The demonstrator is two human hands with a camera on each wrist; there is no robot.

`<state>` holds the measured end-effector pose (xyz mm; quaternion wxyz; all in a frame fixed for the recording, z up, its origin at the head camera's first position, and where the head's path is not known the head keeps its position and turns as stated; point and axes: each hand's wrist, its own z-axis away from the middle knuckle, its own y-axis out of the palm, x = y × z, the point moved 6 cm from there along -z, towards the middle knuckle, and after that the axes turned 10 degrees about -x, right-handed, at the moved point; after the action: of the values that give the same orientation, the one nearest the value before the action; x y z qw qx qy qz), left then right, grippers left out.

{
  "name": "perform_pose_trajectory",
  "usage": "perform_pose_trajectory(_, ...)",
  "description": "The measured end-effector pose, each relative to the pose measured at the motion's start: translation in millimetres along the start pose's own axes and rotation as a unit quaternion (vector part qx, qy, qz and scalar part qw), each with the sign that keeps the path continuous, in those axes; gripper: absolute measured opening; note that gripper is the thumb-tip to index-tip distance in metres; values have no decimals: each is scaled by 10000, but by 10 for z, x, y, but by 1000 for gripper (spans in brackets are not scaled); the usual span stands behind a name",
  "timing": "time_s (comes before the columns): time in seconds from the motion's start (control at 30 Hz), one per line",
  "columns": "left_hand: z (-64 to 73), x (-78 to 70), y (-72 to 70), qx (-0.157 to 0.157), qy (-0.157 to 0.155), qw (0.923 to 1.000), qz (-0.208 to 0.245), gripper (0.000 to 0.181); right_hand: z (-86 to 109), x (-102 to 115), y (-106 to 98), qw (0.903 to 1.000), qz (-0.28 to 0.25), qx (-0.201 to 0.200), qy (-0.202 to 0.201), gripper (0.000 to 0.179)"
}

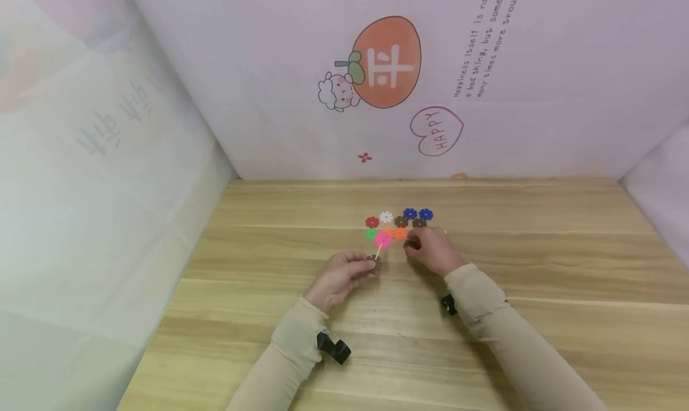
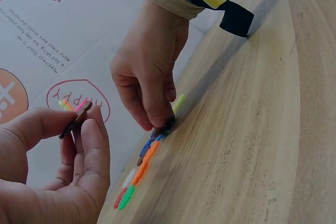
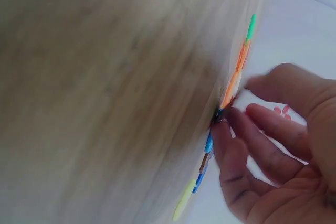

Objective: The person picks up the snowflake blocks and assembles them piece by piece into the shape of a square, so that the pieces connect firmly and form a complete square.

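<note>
My left hand (image 1: 341, 274) pinches a brown notched plastic disc (image 2: 76, 120) between thumb and fingers. A yellow disc (image 1: 378, 252), seen edge-on, joins it to a pink disc (image 1: 383, 240); an orange edge also shows behind the brown one in the left wrist view. Down at the tabletop, my right hand (image 1: 435, 250) pinches a dark brown disc (image 2: 167, 125), largely covered by the fingers. Beside it lie orange discs (image 1: 401, 234) and a green disc (image 1: 371, 234), the latter partly behind the pink one.
Farther back lie a red disc (image 1: 372, 222), a white disc (image 1: 386, 217), brown discs (image 1: 401, 221) and blue discs (image 1: 410, 213). A yellow disc (image 3: 182, 201) lies past my right hand. The wooden table (image 1: 258, 231) meets a printed cloth wall (image 1: 290, 142) behind.
</note>
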<state>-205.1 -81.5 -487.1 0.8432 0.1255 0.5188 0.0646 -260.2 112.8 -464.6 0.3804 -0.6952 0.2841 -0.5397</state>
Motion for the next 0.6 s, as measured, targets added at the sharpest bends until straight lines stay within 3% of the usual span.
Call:
perform_pose_trajectory(0.2, 43, 2, 29, 15, -46, 10000, -58, 9, 34, -99, -58, 9980, -524, -28, 354, 25)
perform_pose_trajectory(0.43, 77, 45, 44, 74, 21, 9997, -211, 8, 145, -199, -33, 9945, -932, 20, 476, 21)
perform_pose_trajectory(0.6, 68, 55, 16, 25, 46, 9998, -192, 10, 218, -143, -10, 9941, -907, 411, 437, 35)
